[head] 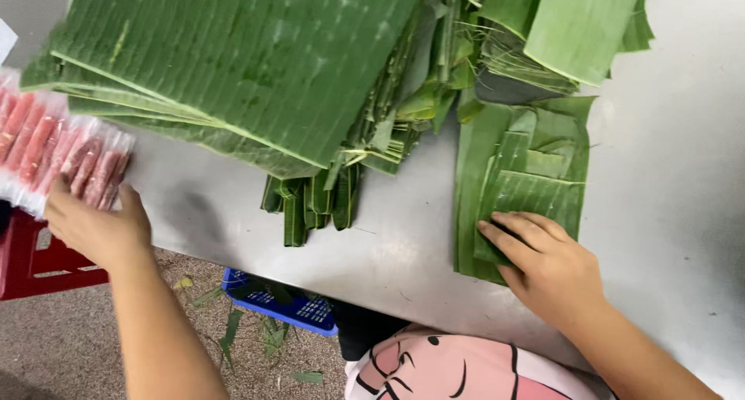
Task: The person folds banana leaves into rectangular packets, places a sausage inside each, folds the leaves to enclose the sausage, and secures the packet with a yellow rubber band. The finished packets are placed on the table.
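My left hand point(97, 225) rests at the left table edge, its fingers touching clear packets of red sausage sticks point(54, 148) laid in a row. My right hand point(547, 264) lies palm down on a small stack of cut banana leaf pieces point(528, 183), fingers spread and pressing its near left corner. A large pile of whole banana leaves point(233, 66) fills the far side of the metal table point(209, 206), between and beyond both hands. Neither hand grips anything.
Narrow folded leaf strips point(310, 202) lie in front of the big pile. More leaf offcuts point(559, 27) sit at the far right. Under the table edge are a blue basket point(287, 307), a red stool point(39, 264) and leaf scraps on the floor.
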